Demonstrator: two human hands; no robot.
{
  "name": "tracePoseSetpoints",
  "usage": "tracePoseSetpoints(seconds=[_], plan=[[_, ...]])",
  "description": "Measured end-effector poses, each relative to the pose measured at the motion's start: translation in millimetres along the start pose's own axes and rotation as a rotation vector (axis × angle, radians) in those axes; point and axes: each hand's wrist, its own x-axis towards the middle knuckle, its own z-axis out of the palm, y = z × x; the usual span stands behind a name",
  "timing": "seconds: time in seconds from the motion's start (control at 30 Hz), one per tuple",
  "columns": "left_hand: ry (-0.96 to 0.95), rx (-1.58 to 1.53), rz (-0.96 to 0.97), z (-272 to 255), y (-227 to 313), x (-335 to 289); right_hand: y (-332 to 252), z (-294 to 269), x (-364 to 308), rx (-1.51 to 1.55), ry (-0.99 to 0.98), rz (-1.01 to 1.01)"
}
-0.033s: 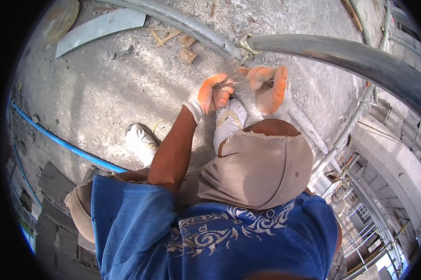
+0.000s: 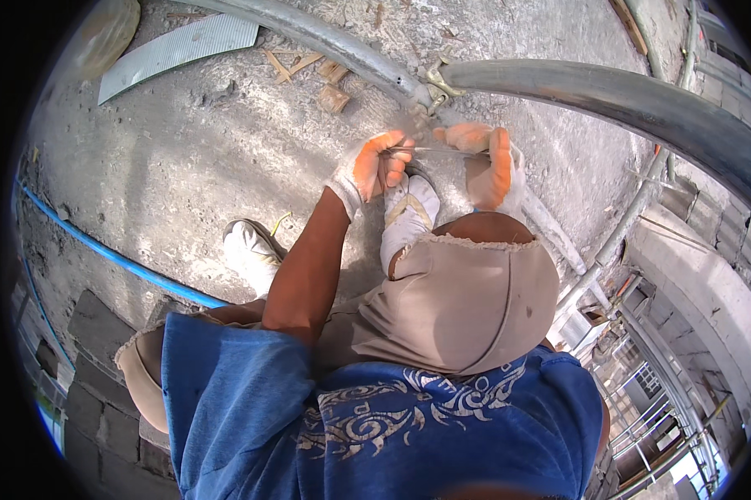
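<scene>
Both my hands wear white gloves with orange, dusty coating. My left hand (image 2: 371,167) is closed around a bundle of thin metal wire (image 2: 438,151), just above my right shoe (image 2: 411,202). From its fingers the wire runs almost straight across to my right hand (image 2: 494,173). That hand is raised beside my right knee, its fingers bent and its thumb side turned up. The wire's far end goes in between thumb and fingers, where the grip is partly hidden.
Ahead, grey metal pipes (image 2: 558,83) meet at a clamp (image 2: 439,83) near my hands. Wood scraps (image 2: 334,98) and a corrugated metal sheet (image 2: 179,52) lie on the rough concrete floor. A blue hose (image 2: 125,260) runs at left, near grey blocks (image 2: 100,367). Scaffold pipes (image 2: 625,221) stand at right.
My right hand has shifted slightly right and turned. More wire now shows stretched between the hands. My left hand has stayed nearly in place.
</scene>
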Motion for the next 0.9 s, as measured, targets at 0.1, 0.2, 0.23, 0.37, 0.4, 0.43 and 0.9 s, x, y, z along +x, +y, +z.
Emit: tracePoseSetpoints(seconds=[0.1, 0.2, 0.23, 0.37, 0.4, 0.43, 0.9], plan=[[0.174, 0.147, 0.155, 16.7, 6.0, 0.5, -22.9, -34.8, -33.4, -0.415, 0.221, 0.57], [0.207, 0.295, 0.297, 33.9, 1.0, 4.6, -12.7, -48.7, -51.2, -0.53, 0.094, 0.774], [0.246, 0.275, 0.327, 37.7, -1.8, 4.5, -7.7, -51.5, -56.1, -0.652, 0.024, 0.709], [0.272, -0.013, 0.409, 47.7, -14.9, 5.8, 13.9, -63.7, -53.1, -0.925, 0.029, 0.64], [0.253, -0.137, 0.418, 48.4, -18.2, 6.5, 13.2, -68.7, -51.4, -0.925, 0.061, 0.591], [0.262, -0.126, 0.41, 48.3, -21.1, 7.4, 11.6, -73.4, -49.4, -0.917, 0.063, 0.597], [0.092, -0.236, 0.388, 35.5, -41.0, 15.2, -17.0, -99.9, -42.0, -1.096, -0.021, 0.572]])
